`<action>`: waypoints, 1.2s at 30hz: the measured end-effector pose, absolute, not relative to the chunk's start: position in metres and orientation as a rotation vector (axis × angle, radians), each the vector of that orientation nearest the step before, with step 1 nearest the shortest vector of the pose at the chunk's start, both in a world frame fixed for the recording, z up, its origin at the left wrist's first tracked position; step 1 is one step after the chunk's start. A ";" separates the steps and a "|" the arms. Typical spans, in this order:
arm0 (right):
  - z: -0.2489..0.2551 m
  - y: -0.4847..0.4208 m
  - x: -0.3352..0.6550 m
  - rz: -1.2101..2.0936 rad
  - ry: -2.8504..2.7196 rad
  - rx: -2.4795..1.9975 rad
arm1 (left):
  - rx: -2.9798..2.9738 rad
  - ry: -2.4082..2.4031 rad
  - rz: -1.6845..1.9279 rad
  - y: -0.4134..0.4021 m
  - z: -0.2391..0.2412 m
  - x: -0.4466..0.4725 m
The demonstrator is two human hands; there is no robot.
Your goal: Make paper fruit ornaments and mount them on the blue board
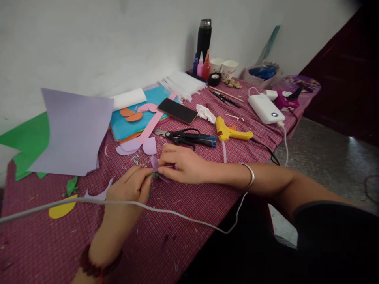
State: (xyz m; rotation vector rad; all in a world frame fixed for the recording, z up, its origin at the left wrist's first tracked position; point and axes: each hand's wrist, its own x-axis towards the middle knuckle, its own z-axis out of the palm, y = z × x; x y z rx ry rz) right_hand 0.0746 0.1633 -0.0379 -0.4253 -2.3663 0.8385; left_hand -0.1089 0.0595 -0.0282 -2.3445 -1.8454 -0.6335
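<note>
My left hand (130, 188) is pinched shut on a thin green stem (151, 174) at the base of a small lilac paper flower (156, 162). My right hand (180, 163) is closed over the flower's petals from the right, fingers pressed on the paper. Both hands rest on the red checked tablecloth (183, 213) near the table's front edge. Loose lilac petal cut-outs (139, 146) lie just behind the hands. Black scissors (189, 137) and a yellow glue gun (229, 132) lie behind my right hand.
A lilac paper sheet (74, 132), green paper (26, 142), blue sheets (139, 114), a black phone (177, 110), a white power bank (265, 108), cups (229, 69), small bottles (201, 65) and a black flask (204, 37) stand toward the wall. A white cable (166, 211) crosses in front of my arms.
</note>
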 end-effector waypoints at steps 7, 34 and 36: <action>-0.041 0.165 0.072 0.974 -2.366 -0.384 | -2.298 -1.619 -0.560 0.058 -0.026 -0.103; -0.050 0.169 0.062 1.748 -2.028 -0.536 | -2.188 -1.541 -0.845 0.059 -0.045 -0.095; -0.049 0.169 0.062 1.791 -1.997 -0.530 | -2.188 -1.593 -0.956 0.060 -0.044 -0.093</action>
